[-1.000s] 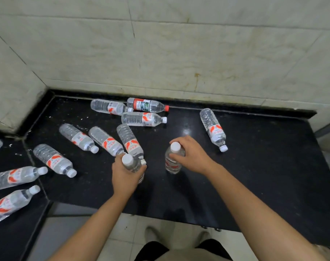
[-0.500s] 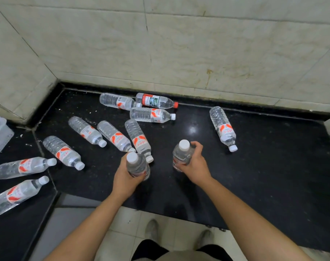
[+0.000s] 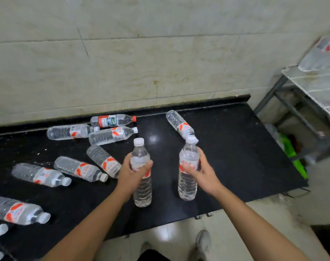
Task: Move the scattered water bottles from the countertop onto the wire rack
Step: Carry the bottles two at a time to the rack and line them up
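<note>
Head view. Left grip [image 3: 131, 174] is clamped round the left-hand bottle [image 3: 141, 187], right grip [image 3: 203, 172] round the right-hand bottle [image 3: 187, 183]; both are held upright over the black desk [image 3: 226, 147]. Carry step judged in hand. A swing rightward to the wire rack [image 3: 315, 85] is called for.

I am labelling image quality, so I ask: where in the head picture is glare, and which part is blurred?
Head view: a small white glare lies on the black countertop, just beyond the left hand and right hand, both sharp. Head view: the wire rack at the right edge is smeared.
</note>
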`<action>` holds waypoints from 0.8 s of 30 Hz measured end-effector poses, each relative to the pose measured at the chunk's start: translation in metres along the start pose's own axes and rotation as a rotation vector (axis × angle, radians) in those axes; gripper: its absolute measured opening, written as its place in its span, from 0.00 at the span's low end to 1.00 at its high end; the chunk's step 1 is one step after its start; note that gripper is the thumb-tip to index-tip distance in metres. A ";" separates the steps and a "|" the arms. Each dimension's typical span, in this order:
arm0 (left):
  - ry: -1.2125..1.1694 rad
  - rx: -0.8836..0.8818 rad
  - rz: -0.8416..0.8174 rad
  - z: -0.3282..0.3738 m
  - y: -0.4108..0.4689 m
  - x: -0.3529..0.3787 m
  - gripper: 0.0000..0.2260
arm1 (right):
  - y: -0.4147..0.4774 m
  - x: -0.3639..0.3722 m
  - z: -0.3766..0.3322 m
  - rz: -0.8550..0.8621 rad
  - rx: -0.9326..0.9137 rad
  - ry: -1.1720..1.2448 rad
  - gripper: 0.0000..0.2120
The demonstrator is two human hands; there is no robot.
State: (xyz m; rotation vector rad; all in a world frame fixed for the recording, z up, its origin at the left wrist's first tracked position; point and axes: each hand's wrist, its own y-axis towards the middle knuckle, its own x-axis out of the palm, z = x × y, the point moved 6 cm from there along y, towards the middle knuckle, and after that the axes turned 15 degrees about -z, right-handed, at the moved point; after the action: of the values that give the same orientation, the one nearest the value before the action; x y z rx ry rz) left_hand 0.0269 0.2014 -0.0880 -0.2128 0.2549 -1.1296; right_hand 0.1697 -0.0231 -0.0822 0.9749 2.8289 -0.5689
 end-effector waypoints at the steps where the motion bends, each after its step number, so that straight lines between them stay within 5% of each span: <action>1: -0.038 -0.006 -0.063 0.009 0.006 0.017 0.19 | -0.009 -0.013 0.002 0.036 0.011 0.049 0.37; 5: -0.246 -0.051 -0.282 0.051 0.012 0.095 0.23 | -0.055 -0.063 0.007 0.143 0.035 0.202 0.46; 10: -0.453 -0.141 -0.543 0.092 -0.007 0.206 0.22 | -0.124 -0.129 0.011 0.309 -0.043 0.302 0.41; 18: -0.331 -0.206 -0.686 0.111 -0.038 0.402 0.26 | -0.251 -0.268 0.064 0.469 -0.131 0.412 0.42; 24: -0.265 -0.170 -0.762 0.135 -0.069 0.563 0.24 | -0.339 -0.375 0.104 0.581 -0.120 0.514 0.19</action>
State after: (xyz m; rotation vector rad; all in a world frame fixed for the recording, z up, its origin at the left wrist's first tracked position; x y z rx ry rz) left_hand 0.2364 -0.3339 0.0087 -0.6424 0.0228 -1.8138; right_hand 0.2559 -0.5240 0.0069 2.0463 2.6836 -0.0834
